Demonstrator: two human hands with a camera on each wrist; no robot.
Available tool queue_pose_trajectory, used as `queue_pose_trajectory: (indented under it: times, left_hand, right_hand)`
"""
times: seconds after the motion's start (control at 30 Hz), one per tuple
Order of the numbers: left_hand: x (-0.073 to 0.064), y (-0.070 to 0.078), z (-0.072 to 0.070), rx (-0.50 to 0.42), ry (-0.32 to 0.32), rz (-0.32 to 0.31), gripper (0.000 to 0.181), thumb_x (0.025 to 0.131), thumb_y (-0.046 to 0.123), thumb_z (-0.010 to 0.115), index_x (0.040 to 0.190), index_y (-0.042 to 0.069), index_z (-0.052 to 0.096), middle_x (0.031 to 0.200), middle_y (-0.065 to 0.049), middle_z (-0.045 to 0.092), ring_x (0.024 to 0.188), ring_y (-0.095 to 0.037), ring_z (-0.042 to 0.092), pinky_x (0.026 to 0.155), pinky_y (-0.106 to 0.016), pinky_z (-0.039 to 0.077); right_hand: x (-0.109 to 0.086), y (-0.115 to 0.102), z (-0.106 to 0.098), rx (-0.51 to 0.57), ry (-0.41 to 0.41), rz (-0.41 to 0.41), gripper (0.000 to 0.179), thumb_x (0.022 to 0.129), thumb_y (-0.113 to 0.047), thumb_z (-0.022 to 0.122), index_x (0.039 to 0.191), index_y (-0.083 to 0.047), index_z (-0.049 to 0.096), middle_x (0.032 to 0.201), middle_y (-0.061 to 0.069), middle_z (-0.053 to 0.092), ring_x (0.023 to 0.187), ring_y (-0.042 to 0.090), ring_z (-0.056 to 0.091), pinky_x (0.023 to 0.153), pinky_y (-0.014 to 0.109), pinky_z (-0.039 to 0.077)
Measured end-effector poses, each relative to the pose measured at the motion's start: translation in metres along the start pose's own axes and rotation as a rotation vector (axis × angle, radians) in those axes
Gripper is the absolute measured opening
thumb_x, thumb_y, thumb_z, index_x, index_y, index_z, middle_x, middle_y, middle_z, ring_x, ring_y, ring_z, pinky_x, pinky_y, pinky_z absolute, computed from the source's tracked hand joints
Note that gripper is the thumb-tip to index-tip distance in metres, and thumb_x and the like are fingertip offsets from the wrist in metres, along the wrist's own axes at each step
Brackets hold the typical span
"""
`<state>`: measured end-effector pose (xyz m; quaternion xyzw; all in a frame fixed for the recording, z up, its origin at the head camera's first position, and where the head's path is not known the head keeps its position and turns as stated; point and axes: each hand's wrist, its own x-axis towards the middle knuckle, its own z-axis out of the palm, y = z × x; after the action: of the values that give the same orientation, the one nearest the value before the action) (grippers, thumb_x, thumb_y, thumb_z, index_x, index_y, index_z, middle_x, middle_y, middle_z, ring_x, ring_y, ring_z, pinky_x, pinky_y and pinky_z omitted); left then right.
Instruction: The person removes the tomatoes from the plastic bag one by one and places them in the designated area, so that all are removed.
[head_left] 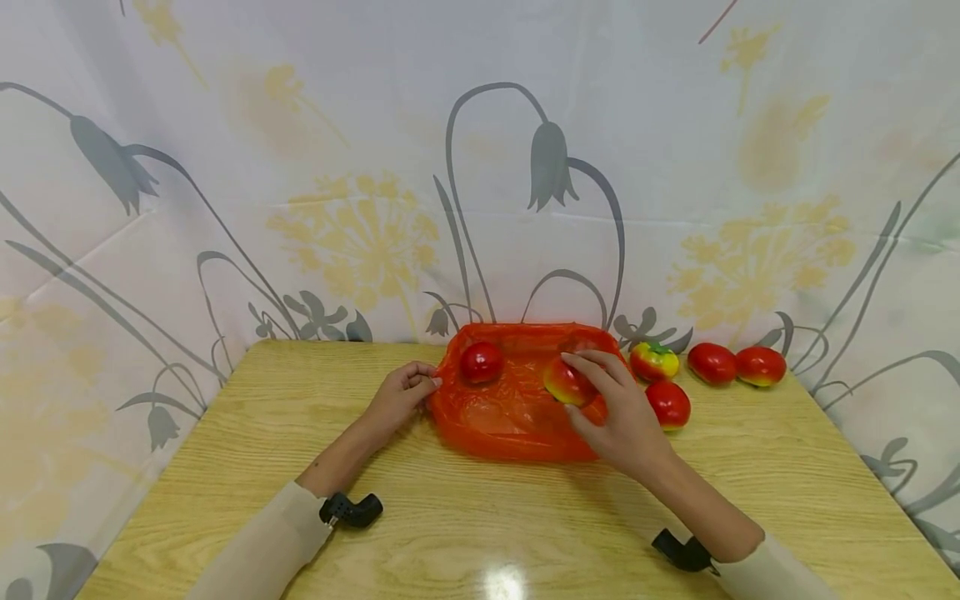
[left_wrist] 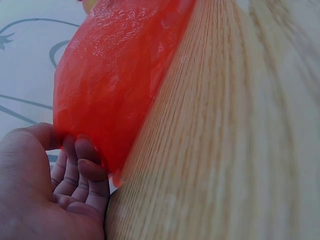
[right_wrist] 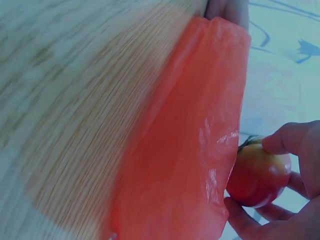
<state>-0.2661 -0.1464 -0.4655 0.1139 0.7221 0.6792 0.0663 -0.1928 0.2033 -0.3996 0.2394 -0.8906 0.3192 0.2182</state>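
Note:
A red plastic bag (head_left: 517,446) lies spread on the table, its mouth facing up. With thumb and fingers, my left hand (head_left: 397,402) pinches the bag's left edge; in the left wrist view the fingertips (left_wrist: 86,150) press against the film. My right hand (head_left: 626,425) grips a red-and-yellow tomato (head_left: 567,382) over the right side of the bag's mouth. The right wrist view shows this tomato (right_wrist: 260,172) between thumb and fingers, its green stem end toward the bag. Another red tomato (head_left: 482,362) sits inside the bag at the left.
To the right of the bag, a tomato with a green top (head_left: 654,361) and a red one (head_left: 668,404) lie close to its edge. Two more red tomatoes (head_left: 712,363) rest side by side farther right. Behind the wooden table (head_left: 480,525) hangs a flower-patterned cloth (head_left: 337,125).

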Motion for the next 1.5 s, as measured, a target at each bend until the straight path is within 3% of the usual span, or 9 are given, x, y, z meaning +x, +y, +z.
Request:
queue_pose_trajectory:
  times: [0.83,0.97,1.07,1.5]
  left_hand:
    - [0.000,-0.002,0.000,-0.009,-0.001,0.012,0.023,0.105,0.008,0.061,0.121,-0.009,0.060,0.087,0.002,0.069,0.076,-0.012,0.058,0.067,-0.023,0.049]
    - [0.000,-0.002,0.000,-0.011,-0.005,0.010,0.024,0.105,0.009,0.061,0.121,-0.009,0.059,0.087,0.002,0.069,0.075,-0.012,0.058,0.067,-0.022,0.049]
    - [0.000,-0.002,0.000,-0.012,-0.006,0.009,0.024,0.105,0.009,0.061,0.122,-0.009,0.059,0.087,0.002,0.069,0.076,-0.012,0.058,0.068,-0.022,0.049]
    - [0.002,-0.004,-0.001,-0.017,-0.003,0.001,0.024,0.105,0.008,0.060,0.122,-0.009,0.059,0.087,0.001,0.069,0.075,-0.013,0.058,0.067,-0.022,0.050]
  right_hand:
    - [-0.016,0.011,-0.023,-0.068,0.017,0.047,0.067,0.085,-0.005,0.085,0.147,-0.015,0.061,0.148,0.010,0.054,0.134,0.032,0.054,0.100,0.057,0.055]
    - [-0.018,0.015,-0.028,-0.063,0.035,0.038,0.067,0.084,-0.002,0.085,0.147,-0.015,0.062,0.146,0.010,0.055,0.132,0.032,0.056,0.106,0.024,0.050]
    - [-0.020,0.017,-0.032,-0.045,0.052,0.029,0.067,0.084,0.000,0.084,0.146,-0.013,0.062,0.145,0.010,0.056,0.130,0.033,0.057,0.102,0.003,0.033]
    - [-0.028,0.024,-0.045,-0.052,0.077,0.044,0.070,0.082,0.005,0.084,0.146,-0.011,0.061,0.144,0.013,0.057,0.125,0.036,0.059,0.097,0.001,0.035]
